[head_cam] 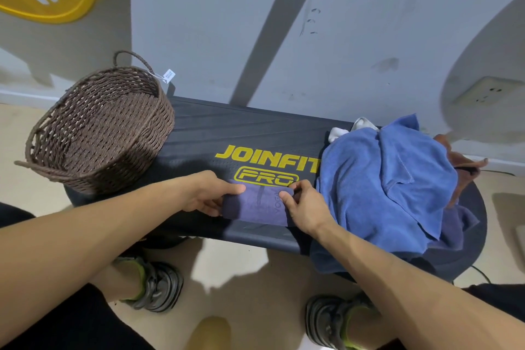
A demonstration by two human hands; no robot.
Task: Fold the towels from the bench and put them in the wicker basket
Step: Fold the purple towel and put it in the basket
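Note:
A small purple towel (pixel 257 206), folded into a flat rectangle, lies on the dark bench (pixel 227 133) near its front edge. My left hand (pixel 208 193) grips its left end, thumb on top. My right hand (pixel 302 206) pinches its right end. The brown wicker basket (pixel 96 128) stands on the bench's left end, tilted toward me, with nothing inside. On the bench's right end a crumpled blue towel (pixel 383 179) tops a pile; a white towel (pixel 341 129), a brown towel (pixel 460 162) and a dark purple towel (pixel 454 224) peek out beneath it.
The bench stands against a grey wall (pixel 213 23) with a wall socket (pixel 483 91) at the right. A paper tag (pixel 168 75) hangs from the basket's handle. My two feet in grey shoes (pixel 157 284) rest on the beige floor in front of the bench.

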